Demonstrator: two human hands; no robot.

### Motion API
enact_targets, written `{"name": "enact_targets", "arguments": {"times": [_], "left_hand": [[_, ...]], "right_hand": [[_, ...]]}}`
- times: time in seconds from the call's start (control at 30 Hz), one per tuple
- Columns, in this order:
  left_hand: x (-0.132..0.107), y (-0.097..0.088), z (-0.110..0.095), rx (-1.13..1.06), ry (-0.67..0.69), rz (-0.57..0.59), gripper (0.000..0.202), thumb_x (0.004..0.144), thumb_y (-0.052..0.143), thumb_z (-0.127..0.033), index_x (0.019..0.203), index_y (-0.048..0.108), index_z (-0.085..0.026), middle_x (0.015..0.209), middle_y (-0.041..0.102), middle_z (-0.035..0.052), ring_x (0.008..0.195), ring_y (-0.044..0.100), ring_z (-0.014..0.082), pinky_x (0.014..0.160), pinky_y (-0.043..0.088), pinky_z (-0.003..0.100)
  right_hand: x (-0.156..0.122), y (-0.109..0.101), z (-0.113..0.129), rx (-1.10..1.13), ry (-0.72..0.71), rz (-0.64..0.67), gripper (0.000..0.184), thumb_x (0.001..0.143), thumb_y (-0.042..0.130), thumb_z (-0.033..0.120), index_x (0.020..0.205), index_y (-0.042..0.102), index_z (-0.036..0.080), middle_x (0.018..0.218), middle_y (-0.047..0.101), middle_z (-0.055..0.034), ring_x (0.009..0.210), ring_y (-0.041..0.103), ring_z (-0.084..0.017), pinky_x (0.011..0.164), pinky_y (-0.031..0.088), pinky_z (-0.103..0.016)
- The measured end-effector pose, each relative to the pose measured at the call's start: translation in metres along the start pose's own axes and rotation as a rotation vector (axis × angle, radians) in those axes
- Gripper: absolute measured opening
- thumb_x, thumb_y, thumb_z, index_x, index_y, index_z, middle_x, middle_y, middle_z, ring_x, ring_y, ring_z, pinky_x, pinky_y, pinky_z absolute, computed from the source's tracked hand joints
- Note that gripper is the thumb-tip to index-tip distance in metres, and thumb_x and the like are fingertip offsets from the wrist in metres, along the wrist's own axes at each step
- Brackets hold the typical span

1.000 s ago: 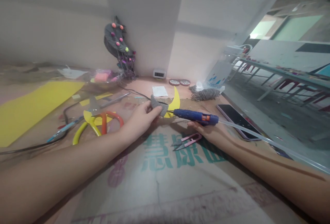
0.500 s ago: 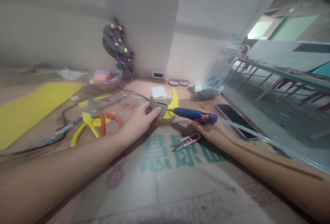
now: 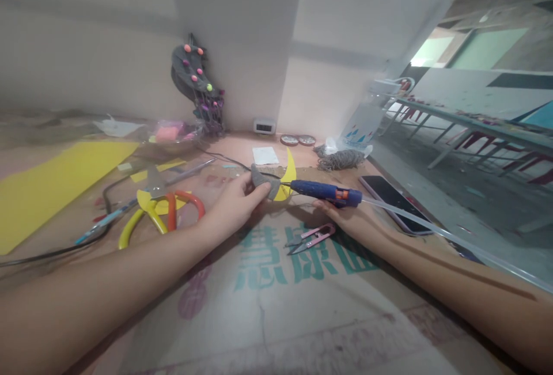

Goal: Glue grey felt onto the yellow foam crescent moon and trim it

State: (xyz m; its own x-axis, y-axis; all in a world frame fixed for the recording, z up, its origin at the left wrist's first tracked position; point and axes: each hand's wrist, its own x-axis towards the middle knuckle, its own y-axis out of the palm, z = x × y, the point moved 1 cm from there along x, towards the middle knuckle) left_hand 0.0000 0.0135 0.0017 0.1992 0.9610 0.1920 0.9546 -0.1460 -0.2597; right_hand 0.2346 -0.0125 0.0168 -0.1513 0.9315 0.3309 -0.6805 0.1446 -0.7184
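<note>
Glue gun (image 3: 326, 192) is in the person's right hand (image 3: 345, 218), up above the brown board (image 3: 199, 343) with green letters. The hand is closed on the gun from below, but most of its fingers are hidden from me. A long clear stick (image 3: 436, 228) pokes out of the back of the gun. The thin tip points at a small grey piece (image 3: 261, 180), very close, and I can't tell if they touch.

The left hand (image 3: 237, 199) has that grey piece pinched between its thumb and fingers, near the far edge of the board. Just beside the piece is a yellow paper moon (image 3: 288, 166). I can't tell if the two are stuck together.

Little pink snips (image 3: 320, 237) lie on the board near the right hand. A phone (image 3: 382, 189) lies to the right, and fuzzy grey yarn (image 3: 341, 159) sits behind it. Past the left hand are yellow and orange handles (image 3: 171, 213) and a big yellow sheet (image 3: 64, 185). A grey moon with bright balls (image 3: 185, 78) stands by the wall.
</note>
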Motion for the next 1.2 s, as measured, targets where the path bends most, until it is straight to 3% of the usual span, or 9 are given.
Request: {"name": "enact_targets", "arguments": {"times": [0.2, 0.43, 0.6, 0.83, 1.03, 1.2], "left_hand": [[-0.001, 0.0, -0.001, 0.016, 0.018, 0.01, 0.019, 0.086, 0.055, -0.036, 0.087, 0.059, -0.017, 0.063, 0.057, -0.0048, 0.054, 0.049, 0.012, 0.052, 0.035, 0.022], [-0.004, -0.001, -0.002, 0.082, 0.031, 0.029, 0.021, 0.088, 0.054, -0.037, 0.094, 0.06, -0.018, 0.061, 0.056, -0.0053, 0.053, 0.048, 0.0126, 0.052, 0.035, 0.023], [-0.005, -0.001, -0.005, 0.08, 0.028, 0.042, 0.02, 0.087, 0.055, -0.037, 0.093, 0.061, -0.019, 0.06, 0.055, -0.0054, 0.053, 0.047, 0.0127, 0.051, 0.034, 0.023], [-0.006, -0.001, -0.009, 0.011, 0.004, 0.033, 0.019, 0.083, 0.06, -0.038, 0.079, 0.06, -0.019, 0.058, 0.054, -0.0037, 0.054, 0.048, 0.0143, 0.05, 0.032, 0.024], [-0.002, 0.002, -0.005, -0.21, -0.091, 0.026, 0.021, 0.081, 0.058, -0.037, 0.075, 0.053, -0.018, 0.058, 0.053, -0.0041, 0.051, 0.045, 0.0103, 0.049, 0.032, 0.022], [-0.003, 0.004, -0.005, -0.317, -0.126, 0.049, 0.023, 0.08, 0.06, -0.04, 0.078, 0.053, -0.018, 0.059, 0.054, -0.0033, 0.053, 0.048, 0.01, 0.05, 0.035, 0.021]], "right_hand": [[0.001, -0.002, 0.012, 0.028, -0.011, 0.027, 0.029, 0.081, 0.062, 0.049, 0.097, 0.067, 0.025, 0.085, 0.071, -0.0045, 0.077, 0.066, -0.025, 0.073, 0.055, -0.035], [0.0, -0.004, 0.014, 0.04, 0.094, 0.032, 0.03, 0.078, 0.063, 0.051, 0.085, 0.063, 0.022, 0.079, 0.07, -0.003, 0.072, 0.065, -0.022, 0.067, 0.054, -0.03], [0.001, -0.002, 0.015, 0.063, 0.005, 0.033, 0.027, 0.081, 0.061, 0.048, 0.093, 0.064, 0.024, 0.088, 0.071, -0.0032, 0.079, 0.065, -0.023, 0.073, 0.053, -0.031], [-0.003, -0.01, 0.01, 0.069, 0.037, -0.013, 0.028, 0.082, 0.057, 0.049, 0.076, 0.061, 0.022, 0.075, 0.065, -0.0029, 0.07, 0.061, -0.02, 0.069, 0.051, -0.032], [0.009, -0.021, 0.005, 0.437, -0.052, -0.063, 0.037, 0.089, 0.052, 0.055, 0.077, 0.061, 0.02, 0.078, 0.066, -0.0033, 0.064, 0.055, -0.015, 0.064, 0.047, -0.029], [0.034, -0.031, 0.001, 0.629, 0.095, -0.098, 0.037, 0.084, 0.058, 0.056, 0.079, 0.063, 0.02, 0.081, 0.069, -0.0059, 0.06, 0.057, -0.014, 0.057, 0.047, -0.027]]}}
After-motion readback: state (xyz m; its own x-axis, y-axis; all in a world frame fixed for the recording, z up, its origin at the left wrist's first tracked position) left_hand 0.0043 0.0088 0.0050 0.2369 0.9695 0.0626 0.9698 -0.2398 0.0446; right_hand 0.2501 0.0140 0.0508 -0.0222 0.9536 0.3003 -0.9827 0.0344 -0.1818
